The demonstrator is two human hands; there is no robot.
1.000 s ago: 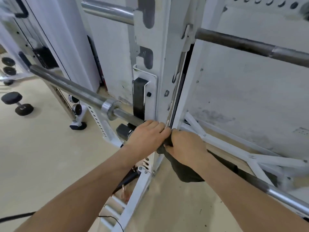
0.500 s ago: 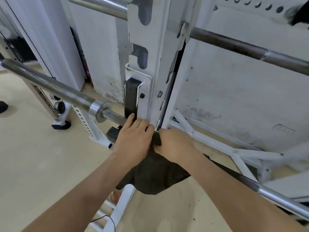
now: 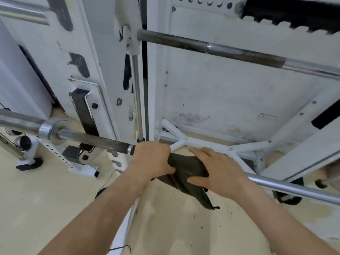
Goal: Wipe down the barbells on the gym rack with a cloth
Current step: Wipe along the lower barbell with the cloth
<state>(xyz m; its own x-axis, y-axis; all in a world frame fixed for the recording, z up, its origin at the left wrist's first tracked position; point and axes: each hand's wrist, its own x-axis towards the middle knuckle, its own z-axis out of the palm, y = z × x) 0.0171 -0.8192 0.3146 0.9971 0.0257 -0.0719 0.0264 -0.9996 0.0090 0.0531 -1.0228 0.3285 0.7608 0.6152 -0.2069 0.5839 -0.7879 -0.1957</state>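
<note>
A steel barbell runs from the left edge down to the lower right, resting low on the white rack. A dark cloth is wrapped over the bar's middle, with a loose end hanging below. My left hand grips the bar and the cloth's left end with curled fingers. Just to its right, my right hand holds the cloth around the bar, thumb underneath. A second, darker barbell lies higher up on the rack at the right.
A third chrome bar crosses the top left. White base struts of the rack spread across the floor behind my hands. A black padded piece sits at the top right. The beige floor lies below.
My view shifted right along the rack. My right hand slid to the right along the bar with the cloth, spreading it out; my left hand stays gripping the cloth's left end.
</note>
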